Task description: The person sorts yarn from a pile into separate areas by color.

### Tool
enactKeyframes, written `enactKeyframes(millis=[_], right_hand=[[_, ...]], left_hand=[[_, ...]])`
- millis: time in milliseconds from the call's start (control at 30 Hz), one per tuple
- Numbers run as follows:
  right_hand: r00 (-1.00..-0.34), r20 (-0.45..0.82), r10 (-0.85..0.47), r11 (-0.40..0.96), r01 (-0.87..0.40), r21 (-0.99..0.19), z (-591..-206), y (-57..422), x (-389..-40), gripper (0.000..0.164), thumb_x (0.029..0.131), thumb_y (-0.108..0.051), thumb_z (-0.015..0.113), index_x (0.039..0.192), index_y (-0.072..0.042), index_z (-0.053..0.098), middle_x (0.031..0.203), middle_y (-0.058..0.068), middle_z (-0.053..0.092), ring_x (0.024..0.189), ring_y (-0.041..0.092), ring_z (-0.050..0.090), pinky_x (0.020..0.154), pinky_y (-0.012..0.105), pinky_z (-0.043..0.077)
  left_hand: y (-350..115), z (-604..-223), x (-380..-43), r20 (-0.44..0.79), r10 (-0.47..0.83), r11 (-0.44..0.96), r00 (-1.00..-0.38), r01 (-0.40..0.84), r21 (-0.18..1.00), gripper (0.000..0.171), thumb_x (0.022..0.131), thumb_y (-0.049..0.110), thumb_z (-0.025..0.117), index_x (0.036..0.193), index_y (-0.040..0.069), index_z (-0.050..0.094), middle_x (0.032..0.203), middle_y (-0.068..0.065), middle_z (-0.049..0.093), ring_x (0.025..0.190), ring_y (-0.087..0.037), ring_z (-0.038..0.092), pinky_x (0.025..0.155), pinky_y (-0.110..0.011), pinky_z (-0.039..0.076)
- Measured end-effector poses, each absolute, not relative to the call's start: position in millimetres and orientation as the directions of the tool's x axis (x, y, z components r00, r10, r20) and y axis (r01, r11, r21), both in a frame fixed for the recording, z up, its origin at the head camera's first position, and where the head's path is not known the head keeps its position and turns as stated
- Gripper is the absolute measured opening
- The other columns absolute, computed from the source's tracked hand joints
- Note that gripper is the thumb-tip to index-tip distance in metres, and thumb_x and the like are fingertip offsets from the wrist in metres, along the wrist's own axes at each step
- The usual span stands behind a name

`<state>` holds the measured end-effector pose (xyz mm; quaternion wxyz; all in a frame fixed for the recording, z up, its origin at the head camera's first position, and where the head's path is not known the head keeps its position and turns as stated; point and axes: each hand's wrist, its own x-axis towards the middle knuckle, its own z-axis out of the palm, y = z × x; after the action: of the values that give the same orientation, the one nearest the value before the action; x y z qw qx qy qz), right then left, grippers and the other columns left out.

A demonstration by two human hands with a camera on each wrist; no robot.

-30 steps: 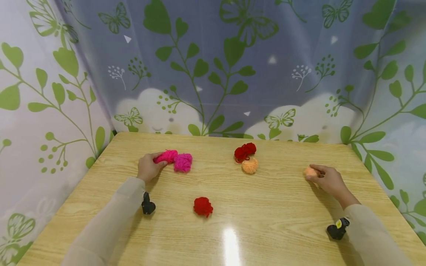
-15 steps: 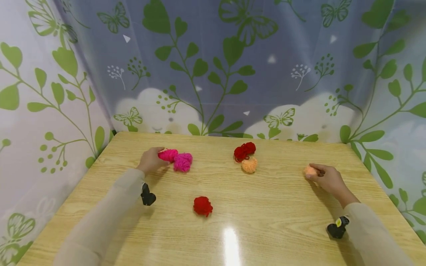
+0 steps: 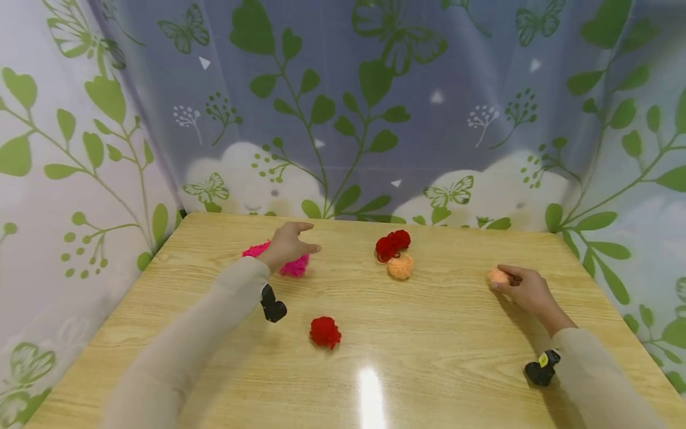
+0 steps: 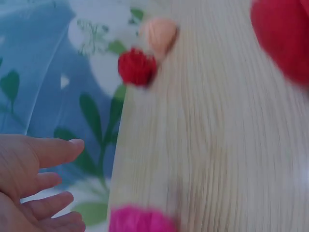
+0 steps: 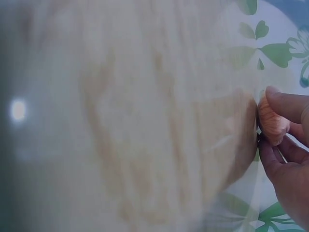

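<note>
Tabletop point(image 3: 429, 339) below, left hand point(image 3: 286, 245) spread, empty; right hand point(image 3: 529, 291), outside left-wrist view, pinches peach yarn point(image 5: 271, 123).

Before us, a black device point(image 3: 273, 307) juts inward from each long beige sleeve point(image 3: 198, 333), the right one bearing a yellow mark point(image 3: 543, 360).

One wooden table point(image 3: 439, 333) bears one lone red ball point(image 3: 324, 332). Beyond it, leftward, are two pink balls point(image 3: 294, 267); beyond it, rightward, one red clump point(image 3: 386, 248), unclear whether one ball or two, and two peach balls point(image 3: 401, 267). One left hand point(image 3: 288, 243), one right hand point(image 3: 527, 293) and two black wrist devices point(image 3: 540, 372) flank it.
</note>
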<state>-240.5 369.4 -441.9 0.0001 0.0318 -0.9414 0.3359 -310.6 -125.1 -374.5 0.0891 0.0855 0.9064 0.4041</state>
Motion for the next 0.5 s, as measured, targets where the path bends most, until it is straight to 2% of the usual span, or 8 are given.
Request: enactKeyframes(millis=[133,233,367,500], right_hand=[[-0.998,0.02,-0.061,0.769,-0.059,-0.637,-442,368,-239,0.061,0.095,-0.029,0.061,0.138,0.011,0.042,0.132,0.037,0.046,0.115,0.048,0.052,0.082,0.042,0.053],[-0.998,0.022,-0.056,0.771,-0.058,-0.634,-442,367,-240,0.061,0.095,-0.029,0.061,0.138,0.011,0.042,0.133,0.037,0.046,0.115,0.048,0.052,0.083,0.045,0.052],[-0.998,0.027,-0.052,0.773,-0.057,-0.631,-443,368,-241,0.062,0.095,-0.031,0.061,0.138,0.01,0.043,0.132,0.037,0.046,0.114,0.047,0.052,0.083,0.042,0.052],[-0.998,0.027,-0.048,0.766,-0.054,-0.64,-444,370,-240,0.061,0.095,-0.03,0.061,0.137,0.01,0.043,0.132,0.036,0.047,0.114,0.047,0.053,0.077,0.026,0.052]], left_hand=[[-99,-376,-307,-0.084,0.258,0.608,-0.962,0.094,0.788,0.063,0.086,0.018,0.073,0.142,0.005,0.046,0.147,-0.013,0.042,0.136,-0.035,0.036,0.106,-0.045,0.039],[-80,-377,-304,-0.076,0.271,0.579,-0.959,0.1,0.809,0.062,0.085,0.018,0.074,0.14,0.006,0.049,0.146,-0.011,0.045,0.135,-0.033,0.039,0.105,-0.043,0.04],[-56,-380,-298,-0.073,0.281,0.533,-0.957,0.093,0.841,0.059,0.085,0.018,0.074,0.139,0.008,0.051,0.144,-0.009,0.047,0.135,-0.031,0.04,0.105,-0.041,0.041],[-33,-384,-295,-0.058,0.306,0.487,-0.95,0.104,0.867,0.057,0.085,0.016,0.074,0.137,0.007,0.053,0.142,-0.009,0.05,0.134,-0.03,0.042,0.105,-0.039,0.041]])
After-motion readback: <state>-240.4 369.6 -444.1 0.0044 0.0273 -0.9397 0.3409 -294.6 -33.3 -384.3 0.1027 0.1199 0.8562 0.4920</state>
